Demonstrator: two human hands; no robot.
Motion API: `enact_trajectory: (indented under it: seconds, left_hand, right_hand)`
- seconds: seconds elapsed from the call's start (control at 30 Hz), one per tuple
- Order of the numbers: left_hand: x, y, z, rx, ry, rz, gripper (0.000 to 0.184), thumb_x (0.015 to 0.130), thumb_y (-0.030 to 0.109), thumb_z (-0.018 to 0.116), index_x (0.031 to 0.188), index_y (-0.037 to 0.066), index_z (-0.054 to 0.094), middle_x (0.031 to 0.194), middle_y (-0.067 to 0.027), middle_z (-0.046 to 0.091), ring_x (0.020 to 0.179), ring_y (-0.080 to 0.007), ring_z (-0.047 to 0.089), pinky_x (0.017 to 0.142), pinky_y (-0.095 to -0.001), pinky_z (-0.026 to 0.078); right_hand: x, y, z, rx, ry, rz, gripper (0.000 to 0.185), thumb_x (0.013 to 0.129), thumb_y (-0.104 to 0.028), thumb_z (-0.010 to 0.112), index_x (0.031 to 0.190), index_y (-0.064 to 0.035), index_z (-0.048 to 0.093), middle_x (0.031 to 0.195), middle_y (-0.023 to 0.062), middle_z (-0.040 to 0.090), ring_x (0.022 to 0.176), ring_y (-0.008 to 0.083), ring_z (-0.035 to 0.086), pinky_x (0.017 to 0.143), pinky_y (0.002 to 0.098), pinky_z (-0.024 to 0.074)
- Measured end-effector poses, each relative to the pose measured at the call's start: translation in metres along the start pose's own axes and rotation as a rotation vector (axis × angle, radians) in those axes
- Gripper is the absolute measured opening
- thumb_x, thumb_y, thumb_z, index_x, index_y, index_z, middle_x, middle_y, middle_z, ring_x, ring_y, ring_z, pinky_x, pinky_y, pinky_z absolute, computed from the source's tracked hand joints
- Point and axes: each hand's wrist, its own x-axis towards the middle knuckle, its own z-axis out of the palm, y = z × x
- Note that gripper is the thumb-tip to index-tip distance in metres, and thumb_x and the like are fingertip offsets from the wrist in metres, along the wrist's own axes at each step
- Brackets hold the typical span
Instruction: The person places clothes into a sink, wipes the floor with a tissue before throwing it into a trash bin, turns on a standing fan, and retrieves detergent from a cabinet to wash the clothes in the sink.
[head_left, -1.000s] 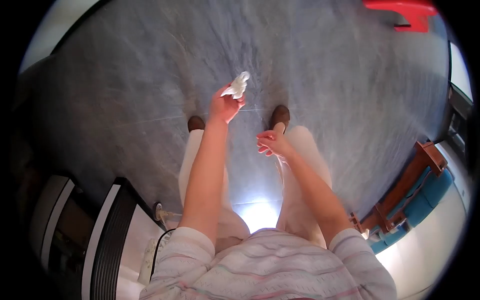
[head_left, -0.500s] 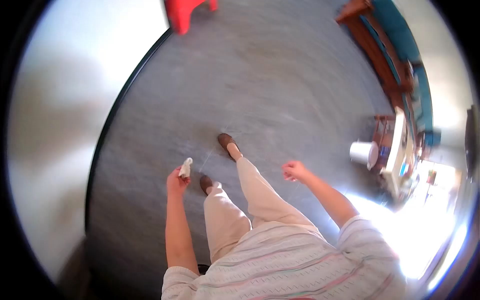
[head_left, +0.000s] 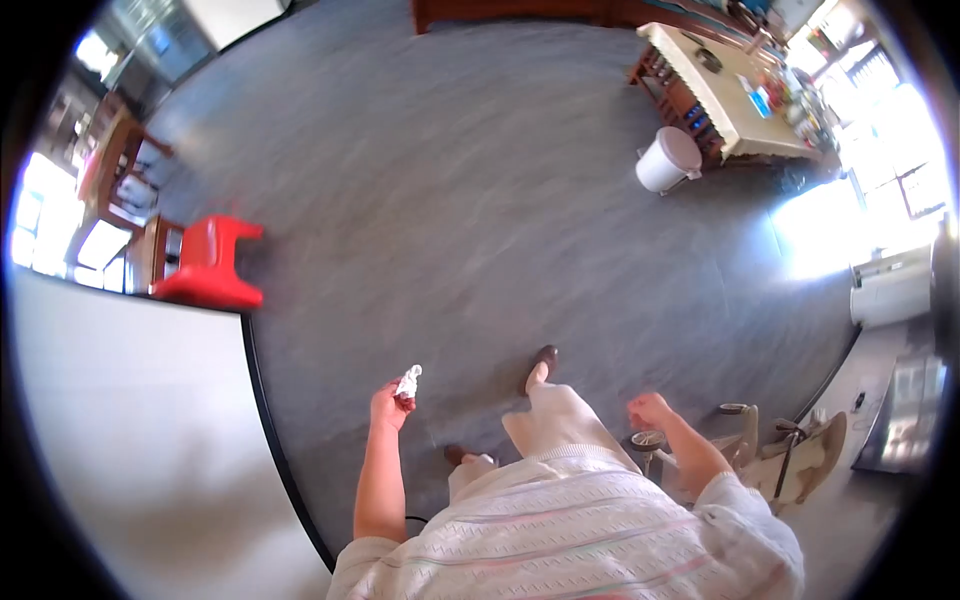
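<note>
**While gripped in left hand (head_left: 388, 407): position of crumpled white wad (head_left: 409, 381)**

Pinched between curled fingers, protruding past fingertips over grey floor (head_left: 480, 200). Well apart from right hand (head_left: 649, 411), seen with fingers bent inward; cannot tell whether fully closed or holding anything.

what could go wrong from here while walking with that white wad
The white wad sticks out of the left hand, so it might slip to the floor.
A swinging right hand could knock the wheeled frame beside it.
</note>
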Motion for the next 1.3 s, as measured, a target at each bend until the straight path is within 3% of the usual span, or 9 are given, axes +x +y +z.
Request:
enact_trajectory:
  seconds: [0.13,0.2,0.33,0.57,0.83,1.03,1.2,1.27,1.3]
  left_hand:
    - [0.065,-0.006,0.105,0.122,-0.072,-0.054,0.019,0.083,0.014,0.048,0.095,0.003,0.058,0.072,-0.0085,0.06,0.051,-0.0197,0.055,0.04,-0.0316,0.042]
    - [0.078,0.003,0.176,0.155,-0.044,-0.079,0.021,0.082,0.012,0.048,0.098,0.003,0.058,0.072,-0.0085,0.06,0.051,-0.0199,0.055,0.04,-0.0319,0.043]
    - [0.101,0.022,0.314,0.369,-0.232,-0.084,0.024,0.081,0.014,0.05,0.103,0.005,0.057,0.072,-0.0069,0.06,0.054,-0.0189,0.056,0.042,-0.031,0.046]
    - [0.192,0.074,0.476,0.521,-0.311,-0.092,0.024,0.079,0.01,0.048,0.099,0.004,0.059,0.072,-0.0064,0.06,0.053,-0.0169,0.056,0.042,-0.029,0.045]
    - [0.306,0.135,0.732,0.789,-0.467,-0.123,0.025,0.077,0.011,0.049,0.1,0.005,0.057,0.073,-0.0051,0.061,0.054,-0.0156,0.056,0.044,-0.0284,0.045]
    - [0.326,0.102,0.883,0.867,-0.555,-0.145,0.024,0.076,0.007,0.051,0.099,0.005,0.056,0.071,-0.0054,0.059,0.051,-0.0159,0.054,0.042,-0.0281,0.043]
    - [0.364,0.063,0.97,0.931,-0.578,-0.181,0.024,0.075,0.005,0.051,0.099,0.004,0.056,0.071,-0.0062,0.059,0.05,-0.0161,0.054,0.04,-0.0283,0.041]
    - [0.364,0.055,1.002,0.954,-0.563,-0.181,0.024,0.075,0.005,0.051,0.099,0.004,0.056,0.071,-0.0063,0.059,0.05,-0.0161,0.054,0.04,-0.0282,0.041]
    - [0.368,0.053,1.012,0.97,-0.55,-0.185,0.024,0.075,0.005,0.051,0.099,0.004,0.056,0.071,-0.0063,0.059,0.05,-0.016,0.054,0.04,-0.0281,0.041]
  right_hand:
    - [0.0,0.029,-0.068,0.137,0.08,0.053,0.016,0.08,-0.014,0.057,0.091,-0.0038,0.062,0.071,0.0066,0.062,0.058,0.016,0.062,0.042,0.0266,0.0448]
    - [0.004,0.022,-0.099,0.241,0.121,0.077,0.013,0.079,-0.012,0.055,0.087,-0.0054,0.062,0.068,0.0048,0.062,0.054,0.0148,0.061,0.04,0.0255,0.0441]
    - [0.027,-0.015,-0.154,0.373,0.234,0.041,0.013,0.078,-0.012,0.056,0.088,-0.006,0.062,0.07,0.0045,0.062,0.055,0.0148,0.062,0.04,0.0259,0.0436]
    - [0.081,-0.077,-0.193,0.479,0.261,0.037,0.016,0.079,-0.012,0.056,0.092,-0.0045,0.061,0.07,0.0049,0.062,0.058,0.0155,0.063,0.042,0.0271,0.0441]
    - [0.092,-0.13,-0.249,0.812,0.384,0.222,0.019,0.079,-0.01,0.054,0.095,-0.0029,0.06,0.069,0.0058,0.061,0.055,0.016,0.06,0.042,0.0286,0.044]
    - [0.1,-0.133,-0.249,0.922,0.257,0.411,0.019,0.078,-0.01,0.054,0.095,-0.0035,0.057,0.068,0.0057,0.06,0.052,0.016,0.059,0.039,0.0299,0.0429]
    - [0.151,-0.151,-0.32,0.994,0.328,0.507,0.015,0.074,-0.009,0.053,0.088,-0.0063,0.056,0.063,0.0045,0.058,0.049,0.0167,0.058,0.039,0.0311,0.041]
    - [0.178,-0.164,-0.369,1.005,0.36,0.445,0.009,0.074,-0.009,0.05,0.075,-0.0032,0.058,0.06,0.0062,0.058,0.044,0.0169,0.055,0.035,0.0299,0.0382]
    - [0.207,-0.147,-0.387,0.961,0.226,0.35,0.012,0.075,-0.009,0.05,0.074,-0.0015,0.059,0.059,0.0077,0.058,0.043,0.0162,0.053,0.034,0.0289,0.0371]
